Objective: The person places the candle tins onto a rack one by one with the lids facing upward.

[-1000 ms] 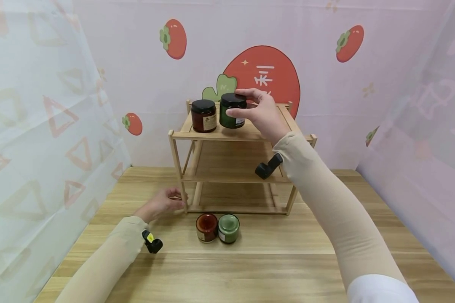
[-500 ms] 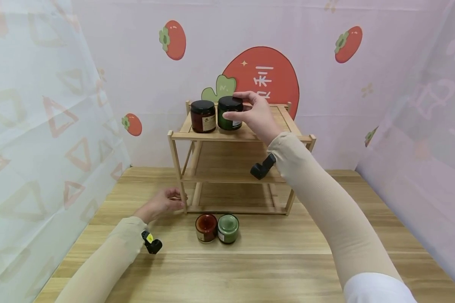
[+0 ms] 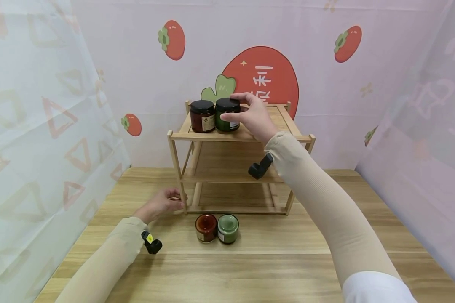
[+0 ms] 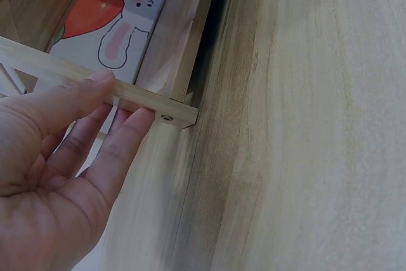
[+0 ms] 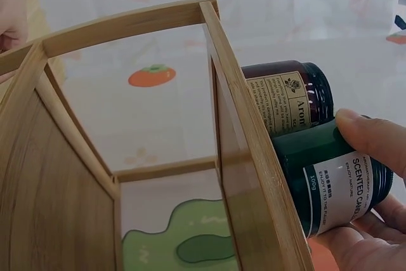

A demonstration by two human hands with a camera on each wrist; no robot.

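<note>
On the top shelf of a wooden rack [image 3: 231, 135], my right hand [image 3: 255, 115] grips a dark green scented candle jar [image 3: 223, 124] with a black lid. Its white label reads "SCENTED CANDLE" in part in the right wrist view. Right beside it on the left stands a brown candle jar [image 3: 202, 120], also black-lidded, with a cream label [image 5: 279, 99]. Down at the rack's front left leg, my left hand [image 3: 163, 205] pinches the wooden post [image 4: 82, 77] between thumb and fingers.
In front of the rack on the wooden table [image 3: 269, 273] stand a lidless red-brown candle jar [image 3: 206, 228] and a lighter green one [image 3: 228, 228], side by side. Printed cloth [image 3: 136, 75] hangs behind and at both sides. The rack's lower shelf [image 3: 231, 164] lies below the jars.
My right hand has moved the green jar left and slightly down, up against the brown jar on the top shelf. My left hand has stayed at the rack's leg.
</note>
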